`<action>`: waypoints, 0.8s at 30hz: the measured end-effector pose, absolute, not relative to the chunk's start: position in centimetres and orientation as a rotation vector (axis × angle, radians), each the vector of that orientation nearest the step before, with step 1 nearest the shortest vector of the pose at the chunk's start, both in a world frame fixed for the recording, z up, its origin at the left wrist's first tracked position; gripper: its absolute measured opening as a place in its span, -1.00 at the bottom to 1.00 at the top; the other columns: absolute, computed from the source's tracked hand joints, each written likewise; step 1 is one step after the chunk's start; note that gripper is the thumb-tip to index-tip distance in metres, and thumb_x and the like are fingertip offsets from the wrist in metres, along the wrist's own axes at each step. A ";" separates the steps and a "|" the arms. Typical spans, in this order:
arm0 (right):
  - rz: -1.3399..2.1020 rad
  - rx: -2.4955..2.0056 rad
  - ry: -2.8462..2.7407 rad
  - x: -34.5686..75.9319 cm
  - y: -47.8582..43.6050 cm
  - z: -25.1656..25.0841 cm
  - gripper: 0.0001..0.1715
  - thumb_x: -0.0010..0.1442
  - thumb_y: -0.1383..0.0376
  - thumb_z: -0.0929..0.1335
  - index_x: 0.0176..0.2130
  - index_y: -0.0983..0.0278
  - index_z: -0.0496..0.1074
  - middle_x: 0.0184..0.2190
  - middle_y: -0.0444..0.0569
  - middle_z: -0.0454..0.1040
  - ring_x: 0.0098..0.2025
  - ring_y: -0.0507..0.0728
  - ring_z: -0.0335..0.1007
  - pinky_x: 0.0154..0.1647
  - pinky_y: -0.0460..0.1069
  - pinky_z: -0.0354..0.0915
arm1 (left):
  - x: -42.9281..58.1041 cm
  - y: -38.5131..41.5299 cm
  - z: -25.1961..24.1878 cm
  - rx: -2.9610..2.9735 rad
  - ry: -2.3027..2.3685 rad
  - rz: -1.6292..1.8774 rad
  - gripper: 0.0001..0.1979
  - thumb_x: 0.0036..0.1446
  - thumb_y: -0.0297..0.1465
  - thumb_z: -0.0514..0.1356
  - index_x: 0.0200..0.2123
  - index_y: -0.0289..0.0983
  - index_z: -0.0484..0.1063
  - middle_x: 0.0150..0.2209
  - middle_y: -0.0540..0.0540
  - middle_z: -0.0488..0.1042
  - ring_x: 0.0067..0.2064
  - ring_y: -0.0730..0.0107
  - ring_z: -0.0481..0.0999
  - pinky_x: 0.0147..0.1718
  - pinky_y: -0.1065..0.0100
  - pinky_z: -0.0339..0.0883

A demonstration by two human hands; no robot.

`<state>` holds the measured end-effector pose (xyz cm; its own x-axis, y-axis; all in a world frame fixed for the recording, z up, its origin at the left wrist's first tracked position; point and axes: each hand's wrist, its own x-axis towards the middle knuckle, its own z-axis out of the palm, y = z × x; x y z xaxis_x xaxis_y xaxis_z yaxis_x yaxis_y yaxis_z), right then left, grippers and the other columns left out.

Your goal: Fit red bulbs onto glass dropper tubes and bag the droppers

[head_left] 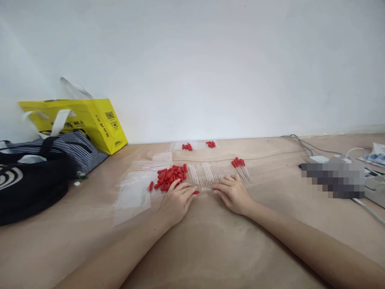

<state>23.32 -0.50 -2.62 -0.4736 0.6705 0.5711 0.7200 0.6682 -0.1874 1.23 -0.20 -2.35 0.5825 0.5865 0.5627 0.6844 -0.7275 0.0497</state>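
Mid-frame, I have the left hand gripping a red bulb, the right hand a clear tube; right of centre, several capped tubes look finished, while many bare tubes and loose bulbs remain.

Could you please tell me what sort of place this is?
Probably a makeshift work table by a wall, perhaps in a home: red caps lie in a pile beside a row of thin tubes, and a yellow bag sits at the left.
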 end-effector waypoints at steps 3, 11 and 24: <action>-0.135 -1.043 -2.224 22.8 -0.6 -2.8 -0.79 0.17 0.31 0.20 -0.33 0.25 0.40 -0.46 -0.09 0.43 -0.36 0.04 0.19 -0.28 0.01 -0.11 | 1.4 -0.2 -2.4 -2.640 -1.067 -0.858 -0.80 0.15 -0.43 -0.01 -0.23 -0.24 0.38 -0.28 -0.01 0.51 -0.17 0.32 0.42 0.00 0.11 0.01; -0.133 -0.991 -2.219 22.2 -0.8 -2.9 -0.83 0.14 0.35 0.20 -0.36 0.28 0.37 -0.47 -0.10 0.46 -0.39 0.02 0.24 -0.16 0.03 -0.09 | 1.7 -0.4 -2.2 -2.601 -1.105 -0.939 -0.83 0.13 -0.43 0.02 -0.30 -0.23 0.40 -0.35 0.01 0.52 -0.23 0.36 0.43 0.00 0.12 0.00; -0.227 -0.900 -2.274 22.1 -1.1 -2.9 -0.79 0.10 0.39 0.21 -0.29 0.26 0.39 -0.52 -0.12 0.41 -0.40 0.02 0.17 -0.16 0.05 -0.11 | 2.0 -0.9 -1.8 -2.628 -1.115 -1.053 -0.86 0.12 -0.43 0.03 -0.36 -0.24 0.38 -0.41 0.01 0.49 -0.33 0.42 0.42 -0.07 0.18 0.05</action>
<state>22.09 -1.06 -2.89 -0.5360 0.5435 0.6459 0.6604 0.7466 -0.0803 1.97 -0.92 -1.78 0.4931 0.5972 0.6326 0.6655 -0.7273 0.1678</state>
